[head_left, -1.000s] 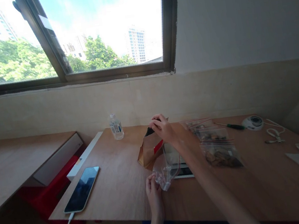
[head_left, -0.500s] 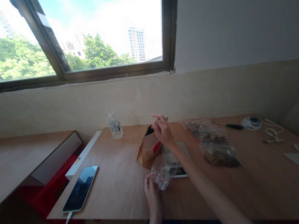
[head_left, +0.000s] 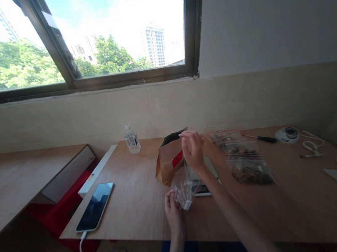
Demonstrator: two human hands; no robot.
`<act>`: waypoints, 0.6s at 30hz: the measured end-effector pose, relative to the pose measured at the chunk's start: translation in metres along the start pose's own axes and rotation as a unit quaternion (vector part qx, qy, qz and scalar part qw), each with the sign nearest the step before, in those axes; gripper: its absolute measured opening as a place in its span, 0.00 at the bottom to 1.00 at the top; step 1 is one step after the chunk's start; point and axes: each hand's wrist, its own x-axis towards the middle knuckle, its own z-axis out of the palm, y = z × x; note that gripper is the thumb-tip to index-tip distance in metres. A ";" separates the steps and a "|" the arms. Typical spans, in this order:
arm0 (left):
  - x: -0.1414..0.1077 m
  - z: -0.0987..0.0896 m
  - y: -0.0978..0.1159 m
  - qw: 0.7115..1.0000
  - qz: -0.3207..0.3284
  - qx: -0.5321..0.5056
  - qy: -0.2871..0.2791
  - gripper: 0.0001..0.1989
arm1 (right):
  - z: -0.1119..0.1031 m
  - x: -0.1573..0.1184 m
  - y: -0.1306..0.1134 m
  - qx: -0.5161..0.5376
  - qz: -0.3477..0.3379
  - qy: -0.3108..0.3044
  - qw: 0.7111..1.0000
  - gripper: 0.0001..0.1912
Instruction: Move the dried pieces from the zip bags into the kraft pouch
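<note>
At the front of the table my left hand (head_left: 174,214) is closed on the edge of a crumpled clear plastic bag (head_left: 183,191). My right hand (head_left: 193,149) is raised beside the upper right edge of a brown paper bag (head_left: 165,162) with a red patch. Its fingers are loosely bent and apart, and I make out nothing between them. The paper bag stands with its dark mouth toward the wall. Behind the right wrist lies a pale flat device (head_left: 210,166), partly hidden by the plastic bag and the forearm.
Zip bags of small dark parts (head_left: 250,172) lie to the right. Beyond are a green-handled screwdriver (head_left: 266,139), a white dome camera (head_left: 287,135) and its cable (head_left: 313,149). On the left are a water bottle (head_left: 132,140) and a phone (head_left: 95,208) on a charging cable.
My right hand has shifted right and slightly down from above the paper bag's mouth, its fingers turning. The left hand stays on the plastic bag. The view has shifted slightly.
</note>
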 end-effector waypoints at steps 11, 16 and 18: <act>-0.010 0.018 0.014 0.996 0.069 0.044 -0.024 0.16 | -0.078 -0.075 0.002 0.157 0.243 -0.176 0.941 0.06; -0.019 0.032 0.026 0.994 0.093 0.036 -0.042 0.15 | -0.079 -0.079 -0.003 0.103 0.259 -0.319 0.906 0.11; -0.022 0.035 0.029 0.994 0.095 0.022 -0.039 0.15 | -0.076 -0.077 -0.007 0.096 0.262 -0.338 0.899 0.13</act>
